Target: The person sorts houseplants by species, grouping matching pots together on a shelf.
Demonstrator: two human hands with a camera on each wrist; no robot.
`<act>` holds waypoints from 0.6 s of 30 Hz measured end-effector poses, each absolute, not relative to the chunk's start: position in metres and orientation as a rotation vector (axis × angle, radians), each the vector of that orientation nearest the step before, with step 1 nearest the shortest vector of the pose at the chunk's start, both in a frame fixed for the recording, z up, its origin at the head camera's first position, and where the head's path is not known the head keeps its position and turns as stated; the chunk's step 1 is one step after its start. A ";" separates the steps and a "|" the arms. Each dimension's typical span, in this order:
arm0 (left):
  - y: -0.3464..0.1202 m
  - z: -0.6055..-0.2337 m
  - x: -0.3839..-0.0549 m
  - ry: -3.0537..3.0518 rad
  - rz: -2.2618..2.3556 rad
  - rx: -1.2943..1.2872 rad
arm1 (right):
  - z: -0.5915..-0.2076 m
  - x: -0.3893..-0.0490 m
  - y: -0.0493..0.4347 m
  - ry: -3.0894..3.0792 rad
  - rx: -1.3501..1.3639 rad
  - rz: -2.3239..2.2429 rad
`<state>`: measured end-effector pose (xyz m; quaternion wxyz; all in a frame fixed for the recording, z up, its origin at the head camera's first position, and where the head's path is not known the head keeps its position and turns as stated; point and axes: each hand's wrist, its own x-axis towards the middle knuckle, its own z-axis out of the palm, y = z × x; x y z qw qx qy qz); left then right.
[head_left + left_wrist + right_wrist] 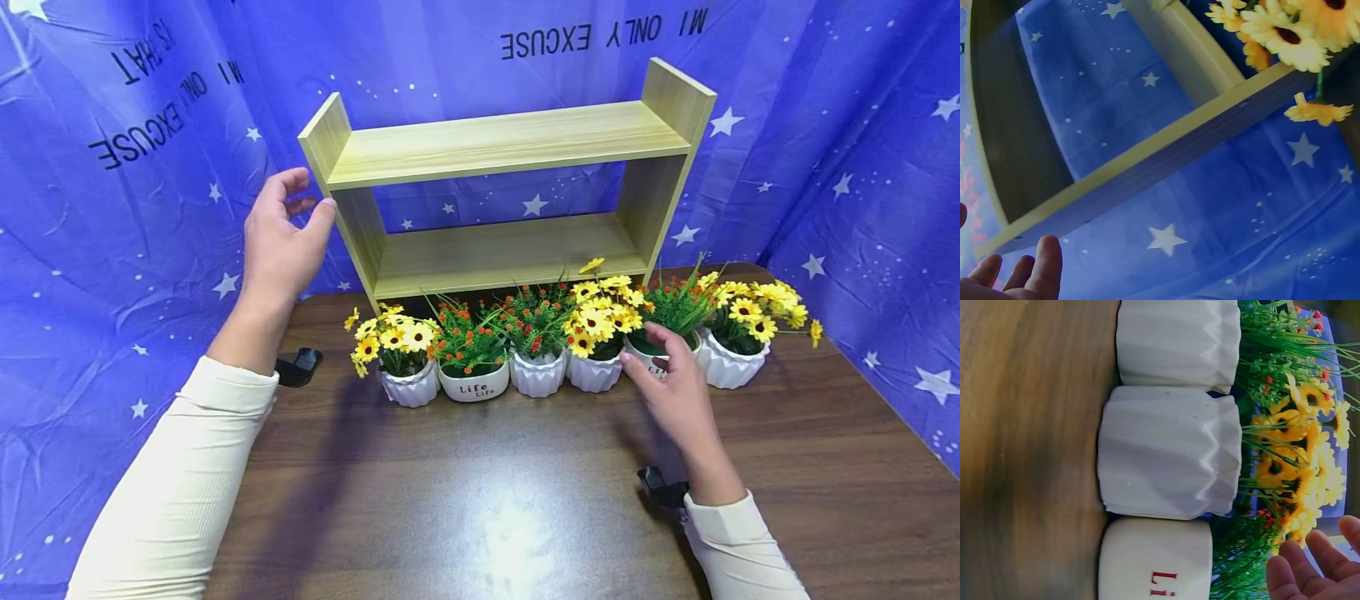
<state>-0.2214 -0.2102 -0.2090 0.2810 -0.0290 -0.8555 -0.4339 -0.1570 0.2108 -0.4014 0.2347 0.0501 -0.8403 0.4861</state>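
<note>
Left hand (pixel 285 242), released and loosely curved, was just beside the left side panel of a shelf (pixel 510 142); whether a fingertip touched it could not be told. The right hand (pixel 675 392) was likewise released, its fingers bent around nothing, in front of the fifth of six potted plants (pixel 536 329). Those plants stood in one row along the far edge of the surface (pixel 420 483), the sixth toward its far right corner, with the shelf behind them.

Three plants bore yellow daisy-like flowers (pixel 596 321) with dark centres; the other three had grassy green leaves and small red or orange blooms. Four pots (pixel 411 387) were white, pleated and glossy, and two pots (pixel 474 385) were smooth and rounded. One smooth pot read "Life" twice; on the other only part of the word showed past the hand.

Two boards and two upright panels, pale with a wood grain, made up the shelf. The surface was dark brown and wood-grained. Behind hung a creased blue curtain (pixel 450 58) with white stars and upside-down black print, including "ONLY" and "EXCUSE". Two cream sleeves (pixel 187 467) covered the forearms.
</note>
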 end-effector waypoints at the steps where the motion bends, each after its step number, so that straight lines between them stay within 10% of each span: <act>1: -0.212 -0.211 -0.223 -2.307 -1.172 -0.069 | -0.403 -0.157 0.210 -2.306 0.114 1.346; 18: -0.210 -0.238 -0.245 -2.356 -1.215 -0.145 | -0.427 -0.161 0.203 -2.390 -0.088 1.508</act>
